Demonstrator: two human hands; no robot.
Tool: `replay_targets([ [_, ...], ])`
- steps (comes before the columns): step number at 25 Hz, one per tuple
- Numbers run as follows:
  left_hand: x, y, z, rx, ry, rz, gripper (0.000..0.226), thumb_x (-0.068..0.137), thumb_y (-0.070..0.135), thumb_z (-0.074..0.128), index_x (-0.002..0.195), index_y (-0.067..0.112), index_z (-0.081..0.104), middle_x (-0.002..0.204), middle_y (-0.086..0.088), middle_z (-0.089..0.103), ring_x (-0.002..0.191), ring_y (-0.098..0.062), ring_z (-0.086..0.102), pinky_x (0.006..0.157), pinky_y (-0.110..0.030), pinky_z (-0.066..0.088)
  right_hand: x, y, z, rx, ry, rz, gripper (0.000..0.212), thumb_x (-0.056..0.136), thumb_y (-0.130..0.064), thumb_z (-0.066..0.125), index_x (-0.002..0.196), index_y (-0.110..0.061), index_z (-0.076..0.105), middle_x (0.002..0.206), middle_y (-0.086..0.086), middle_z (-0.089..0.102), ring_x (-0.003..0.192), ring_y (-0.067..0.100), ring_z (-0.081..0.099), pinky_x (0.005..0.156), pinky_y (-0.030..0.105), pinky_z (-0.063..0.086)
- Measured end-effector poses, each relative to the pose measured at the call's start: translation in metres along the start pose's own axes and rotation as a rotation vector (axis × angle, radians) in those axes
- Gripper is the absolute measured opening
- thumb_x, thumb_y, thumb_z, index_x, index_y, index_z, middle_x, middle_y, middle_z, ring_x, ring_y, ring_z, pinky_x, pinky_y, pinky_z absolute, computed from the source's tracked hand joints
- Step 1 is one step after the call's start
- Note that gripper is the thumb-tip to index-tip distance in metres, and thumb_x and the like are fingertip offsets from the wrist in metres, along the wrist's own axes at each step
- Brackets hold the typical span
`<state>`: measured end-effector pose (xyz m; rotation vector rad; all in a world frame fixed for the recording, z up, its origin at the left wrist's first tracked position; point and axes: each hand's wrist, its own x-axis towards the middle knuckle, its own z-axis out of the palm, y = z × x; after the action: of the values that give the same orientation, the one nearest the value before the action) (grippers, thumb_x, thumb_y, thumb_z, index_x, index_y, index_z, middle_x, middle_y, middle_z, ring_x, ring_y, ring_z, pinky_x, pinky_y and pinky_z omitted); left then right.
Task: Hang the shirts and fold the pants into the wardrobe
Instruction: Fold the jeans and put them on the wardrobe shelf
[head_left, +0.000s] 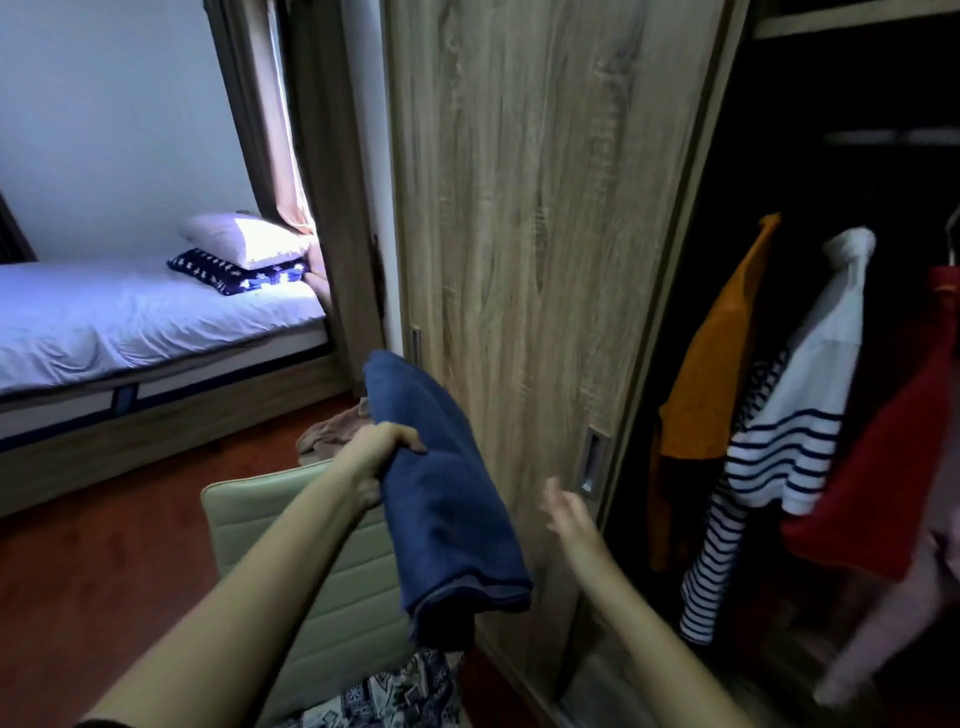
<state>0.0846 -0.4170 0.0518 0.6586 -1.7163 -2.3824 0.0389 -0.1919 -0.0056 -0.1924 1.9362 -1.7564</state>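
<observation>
The folded blue pants (447, 499) are held in the air in front of the wardrobe's sliding door (530, 208), above the beige chair (332, 582). Their long axis runs from 11 o'clock, the far rounded end, to 5 o'clock, where the near end with its stitched edge droops toward the camera. The left hand (382, 449) grips the bundle on its left side, about a third of the way down, thumb over the top and fingers curled beneath. The right hand (569, 512) holds nothing, its fingers spread (blurred), at 7 o'clock of the door's recessed handle (592, 465), close to it. The door's right edge stands between the pants and the open wardrobe (831, 21) at 3 o'clock, whose dark space holds an orange shirt (722, 374), a striped shirt (800, 415) and a red shirt (893, 467) hanging side by side, the striped one overlapping its neighbours. A brown cloth (332, 434) lies on the chair behind the left hand. At 9 o'clock the bed (130, 322) stands well apart across the red-brown floor (78, 571).
</observation>
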Motion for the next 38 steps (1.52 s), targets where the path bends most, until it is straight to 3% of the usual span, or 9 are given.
replay_targets([
  [4,-0.042,0.052,0.012,0.033,-0.141,-0.066,0.018,0.063,-0.005,0.054,0.074,-0.004,0.067,0.069,-0.013,0.069,0.056,-0.023,0.067,0.050,-0.025,0.055,0.039,0.053,-0.027,0.550,0.021,0.397,0.119,0.056,-0.096,0.022,0.140,-0.015,0.041,0.142,0.017,0.043,0.131,0.035,0.040,0.112,0.051,0.024],
  [9,-0.055,0.077,0.001,-0.043,-0.301,0.081,0.064,0.021,0.002,0.079,0.085,0.000,0.074,0.087,-0.018,0.071,0.070,-0.031,0.070,0.059,-0.036,0.059,0.035,0.023,-0.005,0.908,-0.306,0.184,0.102,0.063,-0.093,0.019,0.099,-0.016,0.075,0.110,0.012,0.069,0.093,0.034,0.068,0.078,0.048,0.054],
  [14,-0.053,0.067,-0.033,0.080,-0.188,0.231,0.076,0.037,-0.006,0.071,0.111,0.006,0.059,0.095,-0.015,0.070,0.074,-0.026,0.070,0.059,-0.034,0.057,0.019,-0.038,-0.002,0.841,-0.711,-0.060,0.102,0.053,-0.066,0.078,0.133,-0.010,0.050,0.135,0.018,0.051,0.123,0.035,0.049,0.101,0.048,0.043],
  [17,-0.047,0.057,-0.040,0.164,-0.076,0.295,0.072,0.057,-0.005,0.061,0.125,0.018,0.051,0.119,-0.017,0.062,0.087,-0.027,0.067,0.069,-0.038,0.056,0.023,-0.052,-0.003,0.445,-0.522,-0.186,0.071,0.053,-0.008,0.082,0.119,-0.002,0.057,0.111,0.016,0.067,0.099,0.031,0.066,0.076,0.037,0.056],
  [19,-0.049,0.058,-0.039,0.188,-0.094,0.322,0.066,0.058,0.001,0.067,0.121,0.019,0.054,0.123,-0.017,0.060,0.091,-0.026,0.066,0.074,-0.039,0.056,0.021,-0.053,-0.001,0.428,-0.400,-0.260,0.063,0.055,0.004,0.070,0.116,-0.001,0.058,0.107,0.015,0.069,0.096,0.032,0.067,0.072,0.036,0.056],
  [23,-0.060,0.050,-0.045,0.039,-0.367,0.312,0.095,0.040,0.018,0.087,0.127,0.033,0.053,0.126,0.000,0.061,0.106,-0.021,0.063,0.079,-0.033,0.056,0.012,-0.053,-0.006,0.555,-0.295,-0.395,0.063,0.052,0.004,0.070,0.113,-0.007,0.060,0.109,0.015,0.069,0.097,0.033,0.066,0.076,0.040,0.056],
  [26,-0.061,0.034,-0.025,0.238,-0.293,0.470,0.116,0.039,0.023,0.090,0.139,0.041,0.034,0.134,0.018,0.054,0.121,-0.007,0.053,0.083,-0.021,0.052,-0.005,-0.073,-0.022,0.436,-0.160,-0.536,0.054,0.057,0.006,0.066,0.108,-0.011,0.062,0.104,0.009,0.071,0.094,0.027,0.068,0.071,0.033,0.056],
  [34,-0.064,0.081,0.089,0.221,-0.499,0.778,0.108,0.044,0.020,0.085,0.135,0.052,0.035,0.133,0.027,0.050,0.120,0.003,0.051,0.084,-0.016,0.050,-0.115,-0.148,-0.100,0.088,0.421,-0.922,0.064,0.067,-0.020,0.082,0.120,-0.030,0.048,0.117,-0.017,0.064,0.109,0.002,0.060,0.085,0.015,0.049],
  [38,-0.065,0.127,0.182,0.102,-0.715,0.838,0.103,0.051,-0.001,0.076,0.136,0.044,0.037,0.120,0.023,0.060,0.105,0.003,0.061,0.071,-0.013,0.051,-0.171,-0.215,-0.159,-0.063,0.672,-1.024,0.063,0.066,-0.021,0.082,0.120,-0.019,0.049,0.117,-0.005,0.064,0.103,0.004,0.063,0.082,0.018,0.051],
])
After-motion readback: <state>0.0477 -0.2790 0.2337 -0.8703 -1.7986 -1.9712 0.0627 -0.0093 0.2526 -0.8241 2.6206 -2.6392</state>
